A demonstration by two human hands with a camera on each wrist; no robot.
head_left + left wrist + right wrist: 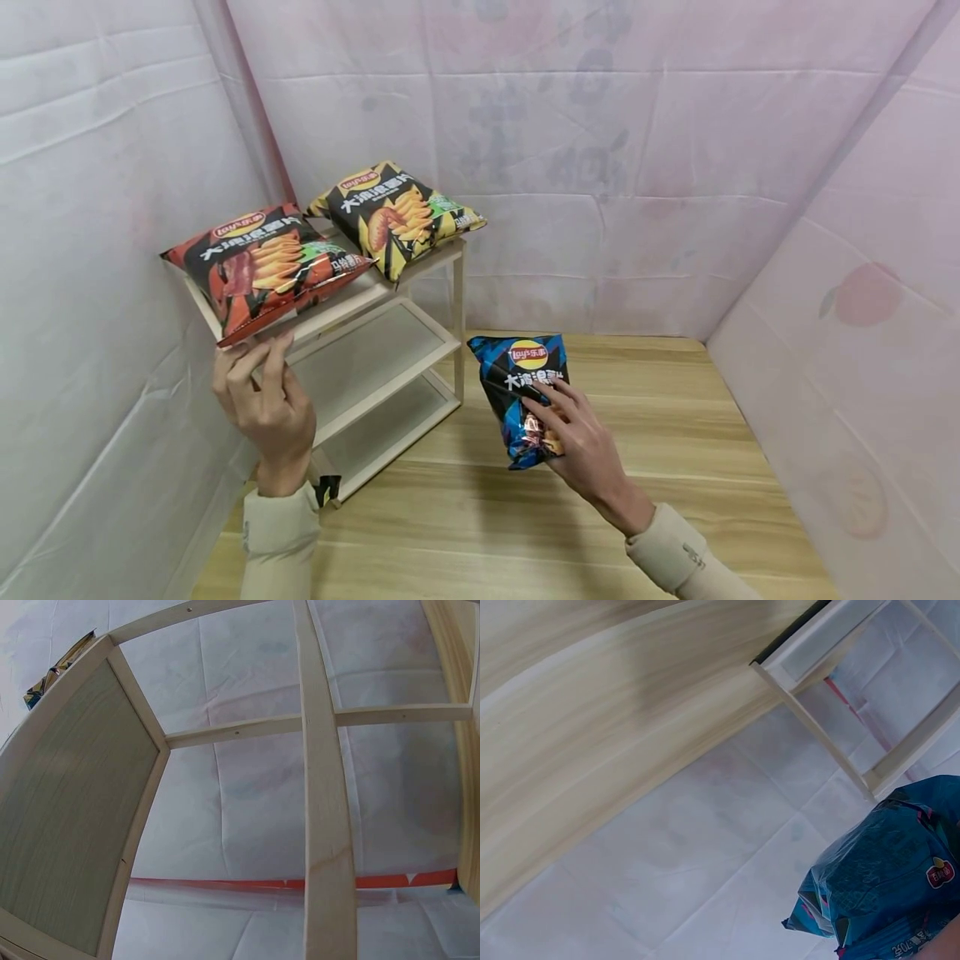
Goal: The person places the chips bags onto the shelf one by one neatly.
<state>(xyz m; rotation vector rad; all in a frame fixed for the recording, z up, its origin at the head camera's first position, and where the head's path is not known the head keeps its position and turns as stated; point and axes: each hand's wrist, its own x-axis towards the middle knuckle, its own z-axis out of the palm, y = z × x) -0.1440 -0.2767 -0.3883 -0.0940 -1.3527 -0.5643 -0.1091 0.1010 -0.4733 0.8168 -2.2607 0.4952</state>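
Observation:
In the head view my right hand holds a blue and black bag of potato chips above the wooden surface, fingers across its printed front. The right wrist view shows the bag's blue back. My left hand grips the front rail of a small pale wooden shelf rack near its left corner, fingers curled. Just above those fingers, a red and black chip bag lies on the top tier. Beside it lies a yellow and black chip bag. The left wrist view shows the rack's frame but not the hand.
The rack has lower tiers with grey panels. A small black and yellow piece shows by its lower front corner. Wood-grain flooring extends right of the rack. White fabric walls enclose the back and sides.

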